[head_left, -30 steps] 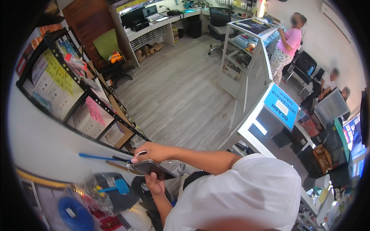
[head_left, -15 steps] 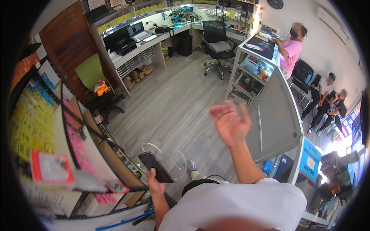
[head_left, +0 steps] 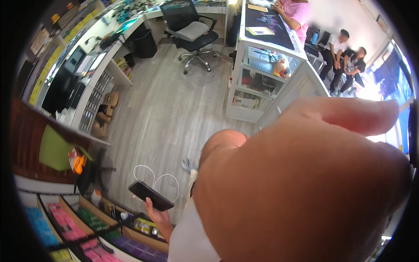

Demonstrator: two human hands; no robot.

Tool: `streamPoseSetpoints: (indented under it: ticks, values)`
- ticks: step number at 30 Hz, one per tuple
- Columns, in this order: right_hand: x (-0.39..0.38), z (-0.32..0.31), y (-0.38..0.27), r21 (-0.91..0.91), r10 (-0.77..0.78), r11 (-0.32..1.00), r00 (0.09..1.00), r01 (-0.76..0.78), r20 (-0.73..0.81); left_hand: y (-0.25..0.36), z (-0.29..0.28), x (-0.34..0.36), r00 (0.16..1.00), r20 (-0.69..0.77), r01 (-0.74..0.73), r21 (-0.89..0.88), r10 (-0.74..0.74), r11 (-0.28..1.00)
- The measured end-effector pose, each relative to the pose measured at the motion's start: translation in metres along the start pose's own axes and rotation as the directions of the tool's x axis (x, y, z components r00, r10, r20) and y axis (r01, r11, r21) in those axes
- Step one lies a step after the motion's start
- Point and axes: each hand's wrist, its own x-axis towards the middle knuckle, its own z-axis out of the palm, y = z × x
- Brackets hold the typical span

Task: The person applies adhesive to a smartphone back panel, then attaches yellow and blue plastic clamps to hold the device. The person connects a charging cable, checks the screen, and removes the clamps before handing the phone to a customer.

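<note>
At the lower left, my left hand [head_left: 159, 217] holds a dark smartphone [head_left: 150, 195], its screen black and tilted. A thin white cable [head_left: 178, 187] loops out around the phone and hangs over the floor. My right hand [head_left: 297, 174] is raised very close to the camera and fills much of the right side. One finger stretches toward the right, while the others are hidden or too close to make out. Nothing shows in that hand.
Shelf compartments [head_left: 83, 201] with coloured packets stand at my left. A green chair [head_left: 54, 148] holds an orange item [head_left: 79, 164]. Ahead are a workbench [head_left: 98, 65], a black office chair [head_left: 192, 32] and a glass display counter [head_left: 257, 76]. A person in pink stands behind the counter; two people sit beyond.
My right hand has come up from mid-view to right before the camera. The view has turned right and downward. My left hand still grips the smartphone.
</note>
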Motion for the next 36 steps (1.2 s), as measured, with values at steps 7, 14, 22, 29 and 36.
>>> streamPoseSetpoints:
  ticks: [7, 14, 22, 29, 36]
  values:
    - [-0.036, -0.201, -0.075, -0.162, 0.059, 0.984, 0.995, -0.071, -0.077, -0.005, 0.102, 0.272, 0.922, 0.365, 0.101, 0.094, -0.128, 0.99]
    - [-0.168, -0.341, -0.265, -0.557, -0.278, 0.819, 0.754, -0.137, -0.595, 0.014, 0.278, 0.486, 0.881, 0.437, 0.191, 0.017, -0.179, 0.981]
    - [-0.392, -0.4, -0.431, -0.698, -0.805, 0.588, -0.209, -0.41, -0.555, -0.042, 0.454, 0.658, 0.91, 0.399, 0.11, 0.029, -0.113, 0.993]
    - [-0.44, -0.636, -0.67, -0.331, -0.818, 0.271, -0.035, -0.904, -0.574, -0.094, 0.596, 0.773, 0.933, 0.297, 0.194, 0.051, -0.201, 0.98]
    - [-0.643, -0.873, -0.876, 0.341, -0.602, -0.552, 0.08, -0.761, -0.794, -0.148, 0.681, 0.902, 0.948, 0.182, 0.251, 0.08, -0.261, 0.965]
